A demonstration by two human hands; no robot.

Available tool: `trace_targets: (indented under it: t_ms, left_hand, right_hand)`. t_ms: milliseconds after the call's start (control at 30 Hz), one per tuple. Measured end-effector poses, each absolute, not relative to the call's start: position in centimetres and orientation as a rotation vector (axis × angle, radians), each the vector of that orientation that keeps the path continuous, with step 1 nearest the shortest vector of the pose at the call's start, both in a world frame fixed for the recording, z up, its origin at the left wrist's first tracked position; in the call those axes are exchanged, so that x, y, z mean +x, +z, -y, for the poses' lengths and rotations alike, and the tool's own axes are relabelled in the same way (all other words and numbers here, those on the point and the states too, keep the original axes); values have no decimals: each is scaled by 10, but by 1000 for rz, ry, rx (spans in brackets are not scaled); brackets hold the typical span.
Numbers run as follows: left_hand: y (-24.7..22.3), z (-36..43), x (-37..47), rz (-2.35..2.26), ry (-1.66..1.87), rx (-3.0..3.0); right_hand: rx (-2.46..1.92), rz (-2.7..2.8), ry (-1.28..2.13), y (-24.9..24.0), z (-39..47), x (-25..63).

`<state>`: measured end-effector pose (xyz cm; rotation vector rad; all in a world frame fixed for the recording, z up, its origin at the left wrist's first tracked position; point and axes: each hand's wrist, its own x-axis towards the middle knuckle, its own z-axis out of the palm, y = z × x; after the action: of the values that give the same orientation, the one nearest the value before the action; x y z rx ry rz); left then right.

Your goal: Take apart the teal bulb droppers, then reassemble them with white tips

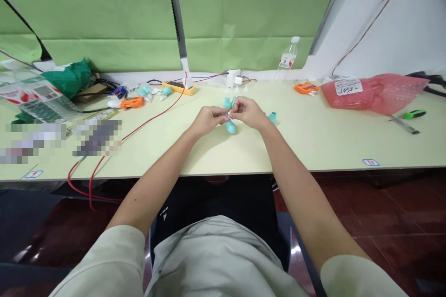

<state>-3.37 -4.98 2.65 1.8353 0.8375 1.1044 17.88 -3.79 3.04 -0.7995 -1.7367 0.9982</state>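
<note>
Both hands meet over the middle of the pale table. My left hand is closed, with thumb and fingers pinched round a small whitish piece above a teal bulb. From the other side my right hand pinches at the same spot, its fingertips nearly touching the left ones. What lies between the fingertips is too small to make out. Just behind the hands stand several teal pieces with clear pointed tips, one teal bottle among them. A teal cup-like part lies to the right of my right wrist.
On the table, a red plastic bag, a green-handled tool and an orange tool lie right. A clear bottle stands behind. Left are a large bottle, a yellow power strip and a red cable.
</note>
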Motion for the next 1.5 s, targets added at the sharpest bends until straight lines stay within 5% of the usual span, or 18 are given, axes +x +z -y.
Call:
trace_targets:
  t_ms: [600, 1233, 1500]
  left_hand:
    - [25, 48, -31, -888, 1136, 1856]
    - [20, 41, -34, -932, 1137, 1939]
    - [33, 23, -65, -1090, 1541, 2131]
  right_hand:
    - [-936, 1858, 632, 36, 50, 164]
    - [-836, 1738, 898, 43, 51, 175]
    - [-1086, 1760, 797, 38, 42, 188]
